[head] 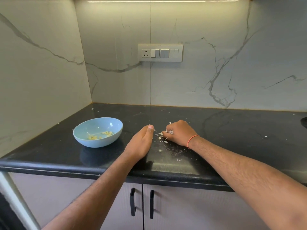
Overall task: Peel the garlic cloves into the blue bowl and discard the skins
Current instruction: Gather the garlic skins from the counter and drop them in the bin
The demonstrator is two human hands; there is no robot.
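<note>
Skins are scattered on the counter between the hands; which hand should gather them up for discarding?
Right, probably. The right hand already has its fingers curled round a bunch of garlic skins, with more scraps just beside it. The left hand rests edge-down on the countertop, nearer the blue bowl, acting as a stop.

A black speckled countertop (232,130) with a rounded near edge runs across the scene and meets the marble-patterned walls at its far and left sides. On its left part sits a blue bowl (93,141) holding a few pale peeled garlic cloves (107,133), and right of the bowl lies a scatter of white garlic skins (160,136) with finer crumbs spread toward the near edge (a few stray flecks also lie farther back and off to the right). Both hands rest on the counter at this scatter, the left hand (141,143) on its left and the right hand (180,134) on its right with skins bunched under the curled fingers.
</note>
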